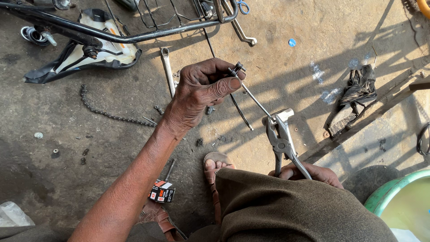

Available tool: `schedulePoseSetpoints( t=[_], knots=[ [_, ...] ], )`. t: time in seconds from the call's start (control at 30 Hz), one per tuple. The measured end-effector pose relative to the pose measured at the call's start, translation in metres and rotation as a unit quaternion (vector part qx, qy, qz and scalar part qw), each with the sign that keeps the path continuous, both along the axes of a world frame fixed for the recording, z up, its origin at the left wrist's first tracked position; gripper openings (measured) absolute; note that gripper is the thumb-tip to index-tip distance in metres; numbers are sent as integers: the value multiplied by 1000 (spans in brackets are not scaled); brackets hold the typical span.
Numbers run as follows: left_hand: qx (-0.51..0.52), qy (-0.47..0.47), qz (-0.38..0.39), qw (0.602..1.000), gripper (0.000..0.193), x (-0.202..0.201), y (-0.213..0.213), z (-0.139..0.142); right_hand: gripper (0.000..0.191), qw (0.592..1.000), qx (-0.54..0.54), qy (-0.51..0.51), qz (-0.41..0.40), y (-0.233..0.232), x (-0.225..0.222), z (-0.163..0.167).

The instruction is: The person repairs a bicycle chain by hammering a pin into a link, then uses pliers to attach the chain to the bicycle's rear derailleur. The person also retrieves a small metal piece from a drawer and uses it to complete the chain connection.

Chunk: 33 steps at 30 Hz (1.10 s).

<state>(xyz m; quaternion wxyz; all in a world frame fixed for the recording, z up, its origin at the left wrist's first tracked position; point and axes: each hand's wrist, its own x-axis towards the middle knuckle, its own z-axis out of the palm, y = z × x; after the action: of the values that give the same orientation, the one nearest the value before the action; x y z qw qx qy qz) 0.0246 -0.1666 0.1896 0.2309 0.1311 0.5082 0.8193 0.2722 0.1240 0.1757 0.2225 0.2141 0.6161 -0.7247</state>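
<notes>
My left hand (201, 92) pinches the upper end of a thin metal rod (255, 101), where a small black clamp fitting (236, 69) sits between thumb and fingers. The rod slants down to the right into the jaws of grey pliers (281, 139). My right hand (313, 172) grips the plier handles just past my knee in brown trousers (286, 210); only part of that hand shows.
On the concrete floor lie a spanner (168, 71), a bicycle chain (105, 112), a black bicycle frame (116, 31) over a saddle cover, a dark rag (358, 89), a brush (341, 125) and a small box (162, 192). A green basin (403, 201) stands at the lower right. My sandalled foot (215, 168) rests below the hands.
</notes>
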Motion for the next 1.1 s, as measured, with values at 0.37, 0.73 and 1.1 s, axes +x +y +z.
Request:
schedulePoseSetpoints(
  t=[0.37, 0.73, 1.1],
  knots=[
    [1, 10, -19, 1000, 34, -7, -5, -9, 32, 1000, 24, 1, 1, 5, 9, -10],
    [-254, 305, 35, 917, 60, -53, 37, -24, 23, 998, 15, 56, -2, -5, 6, -28],
    [-139, 91, 223, 961, 41, -50, 71, -47, 28, 977, -193, 42, -74, -107, -34, -1]
  ],
)
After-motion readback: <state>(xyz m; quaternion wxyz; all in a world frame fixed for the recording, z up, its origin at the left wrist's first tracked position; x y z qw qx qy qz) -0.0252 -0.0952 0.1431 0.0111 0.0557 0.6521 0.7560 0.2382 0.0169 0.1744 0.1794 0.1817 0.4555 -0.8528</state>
